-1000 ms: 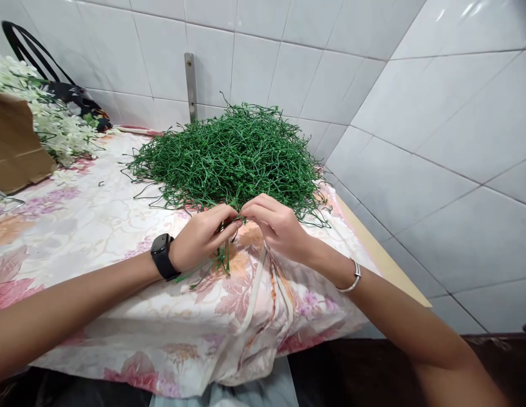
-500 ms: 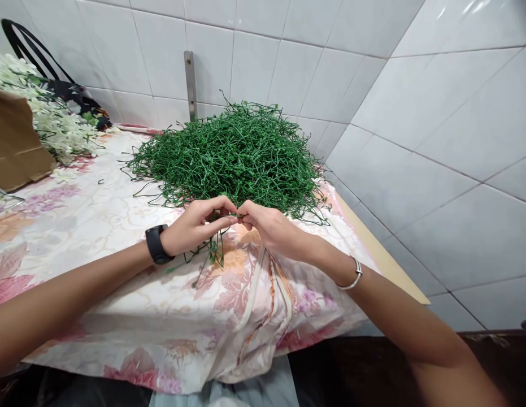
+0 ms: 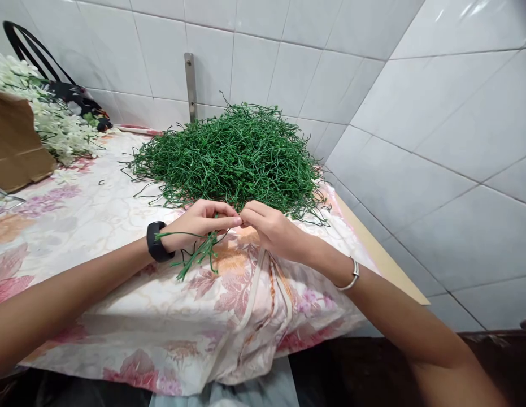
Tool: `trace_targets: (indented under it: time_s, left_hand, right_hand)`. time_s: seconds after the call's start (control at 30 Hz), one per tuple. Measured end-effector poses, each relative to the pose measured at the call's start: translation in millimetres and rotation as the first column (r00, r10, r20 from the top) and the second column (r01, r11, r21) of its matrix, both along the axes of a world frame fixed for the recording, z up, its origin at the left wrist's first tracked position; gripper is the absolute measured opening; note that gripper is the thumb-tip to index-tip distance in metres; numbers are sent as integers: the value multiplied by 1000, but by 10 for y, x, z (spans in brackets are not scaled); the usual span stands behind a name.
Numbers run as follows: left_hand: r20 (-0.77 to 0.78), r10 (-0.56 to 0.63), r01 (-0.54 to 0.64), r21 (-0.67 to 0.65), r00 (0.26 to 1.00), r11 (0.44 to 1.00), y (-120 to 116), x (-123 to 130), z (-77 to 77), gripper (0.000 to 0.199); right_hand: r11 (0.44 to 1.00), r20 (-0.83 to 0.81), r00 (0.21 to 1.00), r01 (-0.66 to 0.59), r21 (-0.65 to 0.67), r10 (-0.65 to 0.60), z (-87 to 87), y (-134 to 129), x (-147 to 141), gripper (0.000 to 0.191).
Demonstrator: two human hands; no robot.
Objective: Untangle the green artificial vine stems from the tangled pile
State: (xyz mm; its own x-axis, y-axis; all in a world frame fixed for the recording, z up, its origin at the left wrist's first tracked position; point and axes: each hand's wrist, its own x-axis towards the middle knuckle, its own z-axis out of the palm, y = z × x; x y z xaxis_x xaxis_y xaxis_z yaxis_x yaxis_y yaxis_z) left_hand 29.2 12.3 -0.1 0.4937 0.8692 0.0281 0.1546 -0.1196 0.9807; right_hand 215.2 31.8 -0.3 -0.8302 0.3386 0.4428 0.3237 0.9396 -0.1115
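Note:
Several thin green artificial flower stems [image 3: 198, 252] hang from my left hand [image 3: 199, 221], which is closed around them with thumb and fingers together. Their branched tips spread out over my wrist and the cloth. My right hand [image 3: 273, 229] is pinched shut, its fingertips meeting those of the left; what lies between them is too small and covered to make out. Just beyond both hands rises a big tangled heap of the same green stems [image 3: 237, 155].
A floral tablecloth [image 3: 131, 316] covers the table, bunched at its front edge. On the left lie white artificial flowers [image 3: 65, 133], a brown cardboard piece [image 3: 17, 141] and a dark bag [image 3: 76, 96]. White tiled walls [image 3: 449, 141] close in the back and right.
The stems in my left hand have swung up and to the left, now showing over the wrist. The fingers have shifted slightly, with the fingertips still together.

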Motion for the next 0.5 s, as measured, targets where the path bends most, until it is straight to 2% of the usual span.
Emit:
trace_targets:
  time_s: [0.13, 0.2, 0.3, 0.5]
  left_hand:
    - [115, -26, 53, -237, 993, 970, -7, -30, 34, 17]
    - [127, -54, 91, -300, 990, 950, -2, -54, 54, 15]
    - [100, -61, 88, -290, 993, 953, 2, -74, 71, 15]
    - [129, -52, 89, -297, 990, 951, -31, -43, 53, 15]
  right_hand:
    - [995, 66, 998, -16, 102, 10, -12, -8, -6, 9]
    - [986, 69, 997, -26, 163, 15, -17, -17, -16, 8]
    - [973, 72, 997, -30, 227, 14, -17, -34, -30, 8]
    - [966, 114, 994, -26, 258, -3, 16, -41, -22, 12]
